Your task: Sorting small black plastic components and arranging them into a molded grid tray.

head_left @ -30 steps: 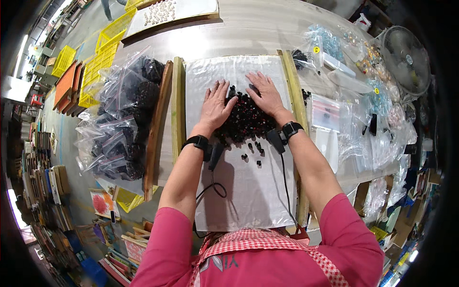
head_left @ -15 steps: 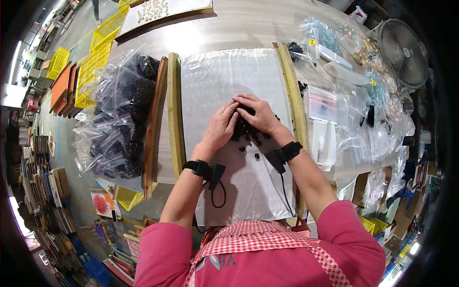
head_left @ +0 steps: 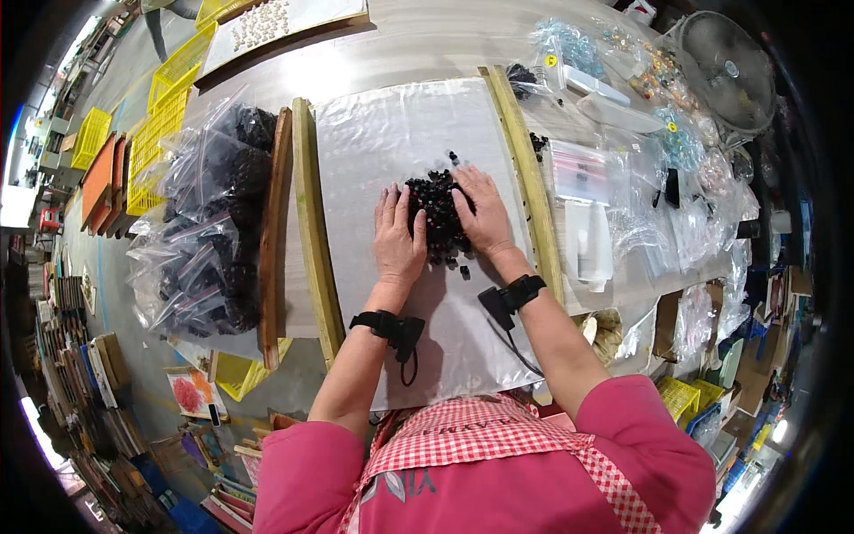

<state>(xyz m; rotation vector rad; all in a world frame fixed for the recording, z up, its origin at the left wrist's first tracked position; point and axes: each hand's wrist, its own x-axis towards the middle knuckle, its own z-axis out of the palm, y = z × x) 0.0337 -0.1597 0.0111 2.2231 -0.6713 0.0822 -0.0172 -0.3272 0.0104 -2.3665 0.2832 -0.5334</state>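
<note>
Dark beads point(head_left: 436, 218) lie heaped on a white sheet point(head_left: 391, 125), between the person's 2 hands. The left hand point(head_left: 398, 238) is open, fingers extended, at the heap's left side; the right hand point(head_left: 483, 212), also open, lies along its right. A left bar point(head_left: 316, 231) and a right bar point(head_left: 525, 178) flank the sheet. Farther left, bags point(head_left: 200, 222) lie piled; a fan point(head_left: 731, 69) stands at the table's point(head_left: 418, 53) far right.

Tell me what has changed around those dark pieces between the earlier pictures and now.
The left hand and right hand, which met over the pile of dark pieces half a second ago, have moved apart to its two sides. The pile looks narrower than at first, with fewer strays nearest the person. The wooden bars and bags stayed put.
</note>
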